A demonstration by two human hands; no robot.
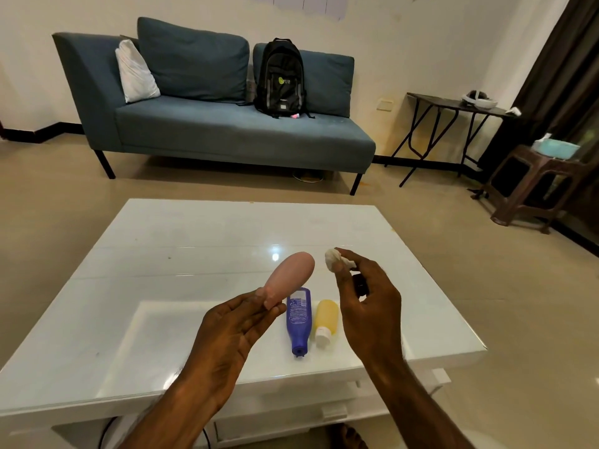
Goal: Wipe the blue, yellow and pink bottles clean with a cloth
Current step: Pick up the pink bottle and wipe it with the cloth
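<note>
Head view: blue bottle (296, 337), label (297, 308) unreadable

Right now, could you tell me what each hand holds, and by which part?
The left hand holds the pink bottle by its narrow end; the right hand pinches the white cloth in its fingertips.

Pink bottle (293, 273): plain dusty pink, no print visible.
Blue bottle (298, 315): deep violet-blue with a matching cap. The label carries white and pale blue print, too small to read.
Yellow bottle (327, 314): amber-yellow, with a white cap (323, 337).
Cloth (332, 258): white.
Table (194, 241): glossy white top.
Sofa (227, 131): slate blue, unpatterned, with matching cushions and black legs.
Pillow (136, 72): white.
Backpack (281, 77): black with grey vertical strips and a round yellow-green logo.
Side table (453, 103): dark brown top, black frame.
Stool (525, 176): dark brown.
Box (556, 147): pale turquoise.
Curtain (564, 59): dark brown.
Floor (64, 205): beige.
Wall (389, 43): cream, with black skirting.
</note>
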